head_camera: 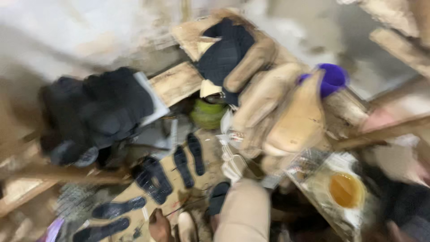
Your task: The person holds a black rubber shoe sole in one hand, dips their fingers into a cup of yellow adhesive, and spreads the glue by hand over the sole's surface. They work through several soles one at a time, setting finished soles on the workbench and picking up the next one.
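The left hand (159, 226) sits low, just beside dark soles (181, 166) laid on a board (210, 154), and the work seems to be among them. Blur hides whether it grips anything, and the right hand does not show. Beyond the soles lie beige uppers (268, 98), with black uppers (96, 110) further left.

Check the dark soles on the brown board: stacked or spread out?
Spread out: the dark soles lie singly, apart, on the brown board. Blur hides finer detail.

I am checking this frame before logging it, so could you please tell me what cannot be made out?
Head view:
- Hand: cut off by bottom edge; which hand unclear.
- Dark flat sole-shaped pieces: motion-blurred, material unclear.
- Purple rounded object: blurred, partly behind tan padded shape.
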Demonstrator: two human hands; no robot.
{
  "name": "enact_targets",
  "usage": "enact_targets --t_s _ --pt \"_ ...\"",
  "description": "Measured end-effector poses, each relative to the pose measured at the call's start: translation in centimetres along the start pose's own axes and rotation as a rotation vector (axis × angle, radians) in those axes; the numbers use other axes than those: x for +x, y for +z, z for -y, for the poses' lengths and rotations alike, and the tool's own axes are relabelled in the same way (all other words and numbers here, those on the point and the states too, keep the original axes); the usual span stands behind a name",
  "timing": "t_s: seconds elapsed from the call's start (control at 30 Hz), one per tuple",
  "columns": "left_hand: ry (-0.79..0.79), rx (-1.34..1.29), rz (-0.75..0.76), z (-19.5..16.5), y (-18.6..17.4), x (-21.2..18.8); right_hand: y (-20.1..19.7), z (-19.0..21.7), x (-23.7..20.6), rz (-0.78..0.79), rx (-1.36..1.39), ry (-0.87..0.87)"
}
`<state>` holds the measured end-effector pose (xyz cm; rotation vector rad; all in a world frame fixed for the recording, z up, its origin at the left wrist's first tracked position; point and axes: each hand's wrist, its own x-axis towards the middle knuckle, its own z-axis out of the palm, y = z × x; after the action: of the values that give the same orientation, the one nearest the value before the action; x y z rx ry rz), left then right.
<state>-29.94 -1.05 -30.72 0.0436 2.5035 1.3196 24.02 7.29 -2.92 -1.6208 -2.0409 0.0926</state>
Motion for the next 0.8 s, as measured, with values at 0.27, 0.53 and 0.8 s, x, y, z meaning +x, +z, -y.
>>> enact_targets --t_s 0.27,0.53,0.8 --pt "0.311 -0.353 0.193 -10.0 4.1 -7.5 -7.1 -1.2 -2.2 -0.278 -0.191 0.227" --pt "0.116 -0.692 1.119 -20.2 0.2 -36.1 -4.4 -0.2 -4.5 -0.254 -0.362 0.512" --pt "1.063 0.362 1.635 -18.1 1.2 -47.7 -10.9 -2.3 -5.7 -0.347 -0.285 0.560"
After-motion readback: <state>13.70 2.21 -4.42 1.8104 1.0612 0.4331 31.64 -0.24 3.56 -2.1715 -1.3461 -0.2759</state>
